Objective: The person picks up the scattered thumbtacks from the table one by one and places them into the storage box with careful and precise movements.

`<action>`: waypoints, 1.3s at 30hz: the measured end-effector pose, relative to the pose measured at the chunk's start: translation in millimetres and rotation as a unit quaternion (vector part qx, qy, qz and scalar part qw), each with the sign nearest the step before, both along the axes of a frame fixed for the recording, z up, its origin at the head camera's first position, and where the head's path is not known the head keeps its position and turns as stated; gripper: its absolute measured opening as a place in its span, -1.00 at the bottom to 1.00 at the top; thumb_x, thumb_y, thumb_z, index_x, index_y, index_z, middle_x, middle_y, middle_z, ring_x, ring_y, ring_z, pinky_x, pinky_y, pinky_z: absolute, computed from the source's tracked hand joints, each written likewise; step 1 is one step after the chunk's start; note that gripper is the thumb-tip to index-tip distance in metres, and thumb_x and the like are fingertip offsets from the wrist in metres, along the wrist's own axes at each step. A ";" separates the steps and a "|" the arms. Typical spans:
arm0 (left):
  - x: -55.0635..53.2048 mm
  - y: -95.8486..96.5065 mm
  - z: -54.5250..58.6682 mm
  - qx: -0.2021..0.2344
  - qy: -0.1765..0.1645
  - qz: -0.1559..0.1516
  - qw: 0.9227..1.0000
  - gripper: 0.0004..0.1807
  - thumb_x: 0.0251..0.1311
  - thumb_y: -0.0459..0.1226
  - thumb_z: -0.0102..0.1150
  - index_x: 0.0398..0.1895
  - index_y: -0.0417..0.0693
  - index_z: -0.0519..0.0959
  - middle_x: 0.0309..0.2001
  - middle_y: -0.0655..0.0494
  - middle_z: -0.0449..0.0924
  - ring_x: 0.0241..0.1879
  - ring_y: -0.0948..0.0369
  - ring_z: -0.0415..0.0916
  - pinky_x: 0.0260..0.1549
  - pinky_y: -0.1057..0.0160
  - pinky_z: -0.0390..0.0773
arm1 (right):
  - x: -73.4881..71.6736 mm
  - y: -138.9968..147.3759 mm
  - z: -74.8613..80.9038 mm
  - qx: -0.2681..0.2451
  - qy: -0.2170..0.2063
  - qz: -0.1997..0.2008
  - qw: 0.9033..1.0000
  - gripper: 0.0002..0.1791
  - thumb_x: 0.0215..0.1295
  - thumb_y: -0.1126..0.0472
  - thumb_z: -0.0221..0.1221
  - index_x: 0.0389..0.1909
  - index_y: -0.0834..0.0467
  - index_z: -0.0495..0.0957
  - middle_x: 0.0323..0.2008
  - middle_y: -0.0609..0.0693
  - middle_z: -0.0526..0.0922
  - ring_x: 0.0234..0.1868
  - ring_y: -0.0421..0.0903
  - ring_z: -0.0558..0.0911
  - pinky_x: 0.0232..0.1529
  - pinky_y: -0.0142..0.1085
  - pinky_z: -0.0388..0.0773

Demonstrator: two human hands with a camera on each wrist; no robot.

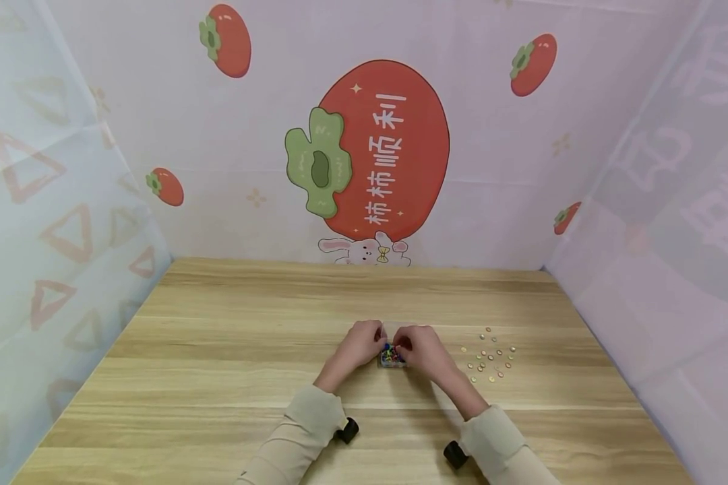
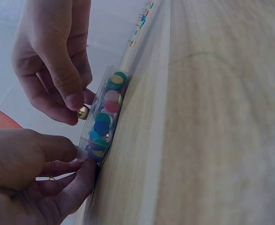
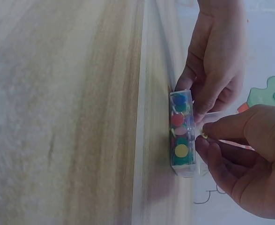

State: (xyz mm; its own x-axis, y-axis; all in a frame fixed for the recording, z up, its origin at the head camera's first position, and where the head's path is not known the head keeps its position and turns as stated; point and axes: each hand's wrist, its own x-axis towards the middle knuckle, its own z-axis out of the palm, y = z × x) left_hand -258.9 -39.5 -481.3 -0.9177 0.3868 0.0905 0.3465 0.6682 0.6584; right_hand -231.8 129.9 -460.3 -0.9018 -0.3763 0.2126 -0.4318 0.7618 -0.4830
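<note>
A small clear plastic box [image 1: 393,364] of colourful thumbtacks stands on the table, in front of the person. In the left wrist view the left hand [image 2: 39,176] grips one end of the box between thumb and fingers. The right hand [image 1: 423,347] is at the box's other side, close to its top. Between its thumb and fingertip it pinches a gold thumbtack [image 2: 83,112], just beside the box's open-looking side. The right wrist view shows the same gold tack in the right hand [image 3: 249,159], with the left hand [image 3: 217,65] at the box's far end.
Several loose thumbtacks [image 1: 499,352] lie scattered on the wooden table [image 1: 218,377] to the right of the right hand. Printed fabric walls [image 1: 491,222] enclose the table at the back and both sides.
</note>
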 end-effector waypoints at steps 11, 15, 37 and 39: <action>-0.5 0.3 1.3 0.000 0.002 0.003 1.000 -0.91 0.27 -0.39 0.16 -0.40 -0.12 0.57 -0.47 0.11 0.54 -0.50 0.27 0.37 -0.46 0.36 0.39 | 8.6 16.0 10.7 -0.018 0.008 -0.011 1.000 -0.91 0.13 0.42 0.32 -0.37 0.19 0.68 -0.42 -0.01 0.71 -0.39 -0.21 0.64 -0.33 -0.39 0.58; 0.6 1.2 1.9 -0.001 0.003 0.001 1.000 -0.90 0.28 -0.39 0.16 -0.40 -0.12 0.57 -0.48 0.11 0.53 -0.50 0.27 0.35 -0.46 0.36 0.37 | 15.0 32.7 18.0 -0.024 0.022 -0.021 0.999 -0.89 0.12 0.44 0.31 -0.32 0.22 0.68 -0.35 0.05 0.72 -0.35 -0.15 0.67 -0.31 -0.37 0.63; 1.1 1.1 -0.8 0.005 0.002 -0.003 1.000 -0.90 0.29 -0.39 0.16 -0.41 -0.13 0.57 -0.48 0.11 0.54 -0.50 0.27 0.35 -0.45 0.35 0.38 | 42.4 119.7 13.0 0.092 -0.006 -0.060 0.994 -0.83 0.07 0.39 0.36 -0.30 0.17 0.63 -0.36 0.03 0.63 -0.32 -0.07 0.59 -0.31 -0.20 0.52; 1.0 1.3 -1.2 0.003 -0.002 -0.002 1.000 -0.90 0.29 -0.38 0.16 -0.41 -0.12 0.57 -0.47 0.12 0.54 -0.50 0.28 0.35 -0.44 0.35 0.39 | 42.7 121.0 10.2 0.094 -0.023 -0.062 0.993 -0.83 0.03 0.41 0.34 -0.34 0.16 0.63 -0.41 0.00 0.60 -0.36 -0.13 0.54 -0.33 -0.24 0.49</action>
State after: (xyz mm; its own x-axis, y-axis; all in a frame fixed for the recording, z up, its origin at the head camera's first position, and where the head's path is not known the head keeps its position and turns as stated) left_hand -258.0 -38.2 -482.5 -0.9169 0.3891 0.0891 0.3461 0.6637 0.6631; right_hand -189.1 250.9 -450.1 -0.9509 -0.2907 0.1066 -0.3095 0.8864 -0.3442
